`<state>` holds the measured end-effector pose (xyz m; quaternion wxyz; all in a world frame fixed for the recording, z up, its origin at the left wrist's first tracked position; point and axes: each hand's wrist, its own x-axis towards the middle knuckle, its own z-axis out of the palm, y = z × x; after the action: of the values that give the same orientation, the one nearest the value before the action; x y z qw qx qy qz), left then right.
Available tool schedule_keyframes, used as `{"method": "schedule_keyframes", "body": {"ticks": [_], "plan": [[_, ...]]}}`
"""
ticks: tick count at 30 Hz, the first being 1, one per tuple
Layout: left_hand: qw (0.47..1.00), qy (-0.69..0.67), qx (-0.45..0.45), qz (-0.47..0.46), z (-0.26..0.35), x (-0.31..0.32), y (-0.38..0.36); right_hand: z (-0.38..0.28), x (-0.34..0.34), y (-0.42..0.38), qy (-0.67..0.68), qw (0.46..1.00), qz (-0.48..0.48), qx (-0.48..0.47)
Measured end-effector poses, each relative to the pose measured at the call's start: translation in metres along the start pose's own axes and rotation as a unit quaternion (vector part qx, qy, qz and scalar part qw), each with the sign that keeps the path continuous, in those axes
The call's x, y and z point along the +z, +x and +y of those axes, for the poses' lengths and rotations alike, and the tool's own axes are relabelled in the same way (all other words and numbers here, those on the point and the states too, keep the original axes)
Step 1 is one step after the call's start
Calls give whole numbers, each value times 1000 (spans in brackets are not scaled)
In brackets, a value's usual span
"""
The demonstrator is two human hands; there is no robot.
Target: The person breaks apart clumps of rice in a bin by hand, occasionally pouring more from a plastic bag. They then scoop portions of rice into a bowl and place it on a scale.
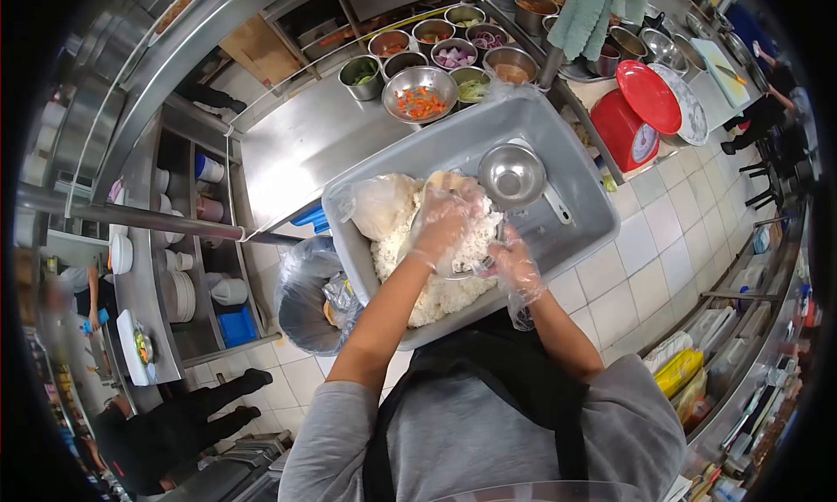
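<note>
Both of my hands wear clear plastic gloves and work over a grey tub point(580, 184) holding a mound of white rice point(427, 306). With my right hand point(516, 265) I grip the rim of a metal bowl point(499, 234), largely hidden by rice and my hands. My left hand point(449, 214) lies over the rice at this bowl, fingers stretched out and slightly blurred. Beyond its fingertips is a beige round thing point(446, 179) I cannot make out. A clear bag with pale contents point(384, 204) rests on the rice at left.
An empty steel bowl point(512, 175) and a white-handled utensil point(558, 207) lie in the tub. Behind stand a bowl of chopped carrots point(420, 94) and several containers of cut vegetables. A lined bin point(305, 306) is at left, a red scale point(623, 132) at right. Other people stand farther off.
</note>
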<state>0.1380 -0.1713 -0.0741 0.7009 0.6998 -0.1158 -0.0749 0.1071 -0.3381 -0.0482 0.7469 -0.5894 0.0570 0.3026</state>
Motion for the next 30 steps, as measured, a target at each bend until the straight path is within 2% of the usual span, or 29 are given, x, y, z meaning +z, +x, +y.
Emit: {"method": "schedule_keyframes", "body": {"ticks": [1, 2, 6, 8, 9, 10, 12, 13, 14, 15, 16, 18, 19, 20, 21, 22, 23, 24, 25, 26, 27, 28, 29, 30], "plan": [[965, 261, -37, -19, 17, 1, -5, 0, 1, -3, 0, 1000, 2, -1], [860, 504, -68, -35, 29, 3, -7, -4, 2, -3, -15, 1000, 9, -3], [849, 522, -16, -79, 35, 33, -39, 2, -6, -8, 1, 999, 26, -39], [801, 596, -40, -31, 43, 41, -47, 4, -8, -10, -43, 998, 15, -43], [792, 610, 1, 11, 51, 42, -45, 2, -8, -8, -89, 995, -1, -51], [791, 612, 5, 12, 52, 41, -41, 2, -7, -7, -89, 994, -1, -55], [749, 652, 69, -93, 49, 40, -40, 7, -3, -10, -87, 991, -10, -101], [807, 581, 98, -41, 43, 40, -47, 6, -3, -10, -90, 991, -13, -102], [806, 583, 98, -38, 39, 37, -52, 4, -4, -9, -63, 996, -8, -66], [798, 593, 75, -80, 43, 34, -57, 4, -5, -8, -34, 999, -1, -29], [789, 600, 49, -124, 45, 31, -63, 6, -7, -6, -31, 999, -3, -26], [786, 601, 53, -136, 49, 26, -73, 8, -10, -5, -31, 999, -34, -12], [880, 468, 67, -47, 50, 21, -74, 6, -8, -6, -31, 999, -36, -13], [943, 320, 81, 42, 52, 14, -73, 1, -8, -6, -27, 999, -20, -18], [920, 365, 96, 102, 101, 6, -74, -3, -6, -9, -22, 1000, -3, -22], [920, 366, 96, 103, 95, -1, -75, -7, -6, -12, -22, 1000, -4, -23], [968, 89, 53, 228, 83, -8, -77, -11, -7, -16, -3, 1000, 1, -22], [921, -194, 12, 336, 75, -17, -81, -12, -7, -17, 15, 1000, -1, -21], [926, -171, -17, 336, 75, -18, -91, -4, -16, -19, 91, 992, -67, -55], [924, -232, -23, 304, 49, -29, -99, -17, -11, -25, 75, 990, -104, -57], [934, -249, 3, 256, 41, -29, -100, -33, 6, -37, 76, 993, -83, -48], [845, -371, -43, 382, 22, -12, -99, -39, 19, -40, 53, 997, -60, -22], [838, -426, -2, 341, 9, -4, -96, -45, 32, -42, 26, 999, -45, -10], [708, -649, -95, 261, 23, -3, -91, -44, 40, -40, -6, 999, -22, -23]]}}
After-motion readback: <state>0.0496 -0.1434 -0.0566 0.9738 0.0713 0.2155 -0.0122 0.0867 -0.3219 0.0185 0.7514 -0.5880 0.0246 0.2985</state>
